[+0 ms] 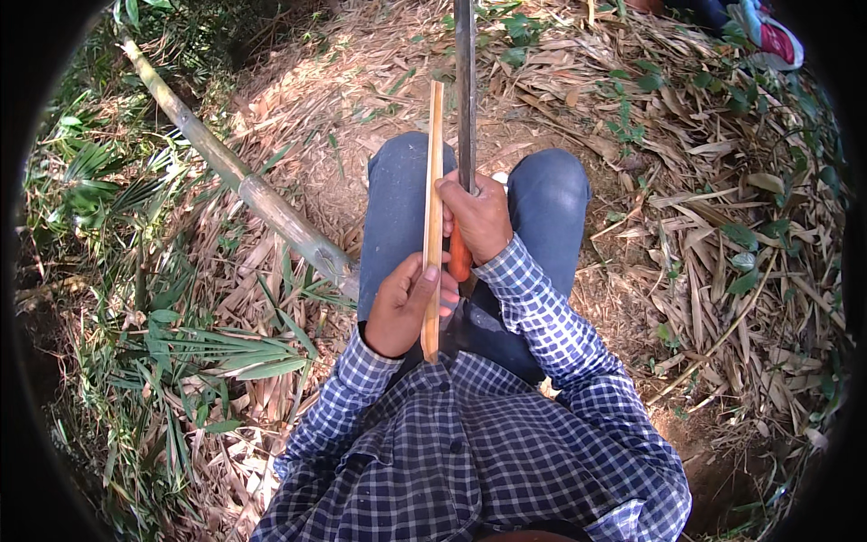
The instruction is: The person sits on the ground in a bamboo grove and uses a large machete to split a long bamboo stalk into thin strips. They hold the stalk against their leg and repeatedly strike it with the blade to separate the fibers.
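Observation:
My left hand (403,303) is closed around the lower part of a split bamboo strip (434,154), its thumb lying along the front. The strip stands nearly upright in front of my body, pale along its length. Wrapped round the orange handle (459,256) of a long-bladed knife, my right hand (479,212) also has its thumb against the strip's right side. The dark, straight knife blade (466,90) points away from me, beside the strip and roughly parallel to it. Most of the handle is hidden by my right fingers.
A long bamboo pole (217,161) lies slantwise on the left, ending near my left knee (394,172). Dry leaves (713,217) cover the ground, with green plants (99,181) at the left. Another person's shoe (772,38) shows at the far right.

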`<state>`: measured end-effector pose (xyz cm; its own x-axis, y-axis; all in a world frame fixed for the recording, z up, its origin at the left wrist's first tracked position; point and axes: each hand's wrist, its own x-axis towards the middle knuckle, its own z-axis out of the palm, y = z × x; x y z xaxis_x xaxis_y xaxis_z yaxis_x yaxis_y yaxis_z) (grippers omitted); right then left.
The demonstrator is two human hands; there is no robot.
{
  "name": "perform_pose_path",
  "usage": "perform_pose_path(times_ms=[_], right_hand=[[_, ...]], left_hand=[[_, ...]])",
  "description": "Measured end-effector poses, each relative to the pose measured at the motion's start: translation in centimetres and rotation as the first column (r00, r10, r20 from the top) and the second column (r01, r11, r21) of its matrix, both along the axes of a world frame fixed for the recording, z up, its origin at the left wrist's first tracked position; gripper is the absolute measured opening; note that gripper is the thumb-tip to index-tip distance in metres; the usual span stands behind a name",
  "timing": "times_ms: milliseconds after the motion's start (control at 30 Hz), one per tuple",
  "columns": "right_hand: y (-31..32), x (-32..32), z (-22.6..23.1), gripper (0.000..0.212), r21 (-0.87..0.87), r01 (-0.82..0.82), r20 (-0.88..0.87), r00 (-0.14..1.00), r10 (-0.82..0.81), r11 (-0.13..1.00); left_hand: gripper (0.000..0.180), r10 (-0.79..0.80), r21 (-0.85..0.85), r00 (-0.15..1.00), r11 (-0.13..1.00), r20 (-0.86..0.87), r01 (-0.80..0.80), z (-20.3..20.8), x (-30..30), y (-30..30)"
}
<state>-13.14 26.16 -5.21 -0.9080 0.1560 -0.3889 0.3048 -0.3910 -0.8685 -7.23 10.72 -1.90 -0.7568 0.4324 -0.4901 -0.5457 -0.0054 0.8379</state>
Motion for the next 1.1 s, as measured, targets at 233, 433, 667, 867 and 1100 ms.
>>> perform_pose_path(times_ms=[233,433,667,867,1100], right_hand=[[2.6,0.9,-0.2,0.031,0.691,-0.23,0.045,0.96,0.277,0.686],[1.5,3.1,1.3,0.035,0.885,-0.378,0.166,0.802,0.574,0.273],[2.8,0.7,-1.4,0.033,0.959,-0.281,0.226,0.847,0.481,0.045],[3.4,2.1,-2.4,0.029,0.969,-0.236,0.145,0.773,0.618,0.068],[3.6,0.3,-3.1,0.028,0.965,-0.239,0.145,0.828,0.542,0.108]], left_hand=[[0.03,0.12,-0.182,0.993,0.976,0.005,-0.117,-1.0,-1.2,-1.7],[0.028,0.138,-0.216,0.99,0.968,0.038,-0.126,-1.4,-2.5,-3.6],[0.026,0.163,-0.195,0.982,0.97,0.093,-0.142,-0.4,-1.4,-4.7],[0.027,0.174,-0.182,0.975,0.972,0.136,-0.148,0.3,-1.0,-5.2],[0.026,0.183,-0.179,0.974,0.971,0.131,-0.158,0.7,-0.1,-6.0]])
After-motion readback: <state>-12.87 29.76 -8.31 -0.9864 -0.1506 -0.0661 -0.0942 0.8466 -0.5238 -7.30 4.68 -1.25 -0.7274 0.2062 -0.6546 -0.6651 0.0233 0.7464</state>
